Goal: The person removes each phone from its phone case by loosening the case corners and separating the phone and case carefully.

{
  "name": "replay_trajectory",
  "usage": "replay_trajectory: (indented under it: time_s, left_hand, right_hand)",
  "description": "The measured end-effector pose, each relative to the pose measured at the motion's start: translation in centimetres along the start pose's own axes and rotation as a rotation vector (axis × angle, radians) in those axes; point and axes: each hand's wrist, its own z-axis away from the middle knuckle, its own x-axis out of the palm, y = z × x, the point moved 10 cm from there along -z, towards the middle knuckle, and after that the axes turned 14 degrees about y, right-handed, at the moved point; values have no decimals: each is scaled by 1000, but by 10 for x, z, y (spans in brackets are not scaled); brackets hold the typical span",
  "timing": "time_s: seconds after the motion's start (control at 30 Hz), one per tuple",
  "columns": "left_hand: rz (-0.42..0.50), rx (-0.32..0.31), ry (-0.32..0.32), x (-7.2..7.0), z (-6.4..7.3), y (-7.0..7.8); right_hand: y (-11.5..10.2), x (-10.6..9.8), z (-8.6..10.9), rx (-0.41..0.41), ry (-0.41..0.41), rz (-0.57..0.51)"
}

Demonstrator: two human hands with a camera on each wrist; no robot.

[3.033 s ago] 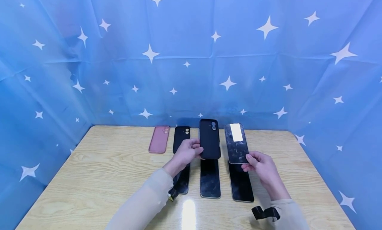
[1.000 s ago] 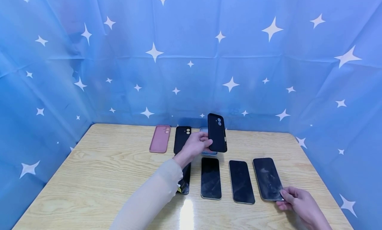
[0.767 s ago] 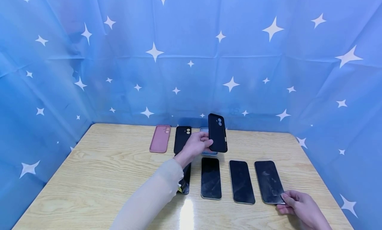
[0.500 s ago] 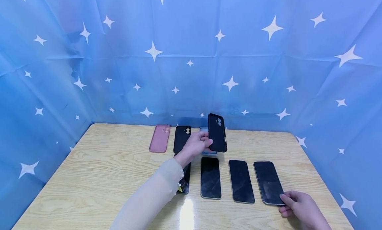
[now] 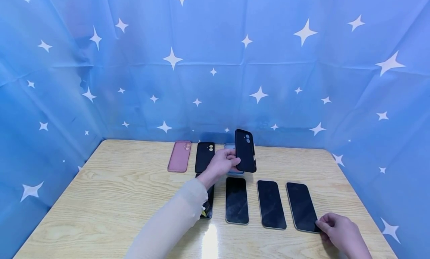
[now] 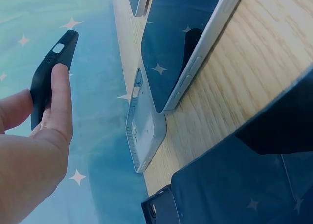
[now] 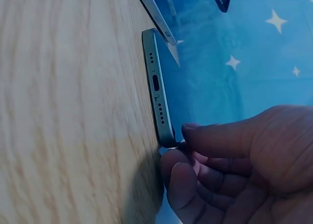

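Note:
My left hand [image 5: 223, 162] pinches a black phone case [image 5: 246, 150] by its left edge, thumb on the inner side. It holds the case tilted up above the back of the table, partly over a light blue phone case [image 6: 146, 121]. My right hand [image 5: 342, 233] is at the lower right corner of the rightmost phone [image 5: 302, 206], which lies screen up. In the right wrist view the thumb and curled fingers close on that corner of the phone [image 7: 159, 87], beside its charging port end.
A pink case [image 5: 179, 156] and another black case [image 5: 204, 156] lie along the back of the wooden table [image 5: 117, 199]. Two phones, one in the middle [image 5: 236, 201] and one right of it [image 5: 271, 205], lie in the front row. My left forearm partly covers a further phone [image 5: 209, 203].
My right hand has carried the phone from the back down to the right end of the front row and laid it there. My left hand has shifted the black case slightly right.

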Motion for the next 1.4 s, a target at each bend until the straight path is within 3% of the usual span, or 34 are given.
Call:
replay_trajectory:
  time_s: [0.2,0.5,0.87,1.23,1.4]
  left_hand:
    - [-11,2,7,3,1,1]
    - [-42,10,2,8,3,-4]
    - [-52,-6,14,13,6,-6]
    - [-53,-5,19,28,4,-9]
    - [-64,-6,25,31,1,-13]
  right_hand:
    - [-2,-3,-2,-22,12,11]
    - [-12,-21,-12,-98,126,51]
    - [-34,-37,-18,-181,351,-49]
    - [-46,-36,-28,-166,358,-102]
    - [-51,-38,-28,-196,388,-114]
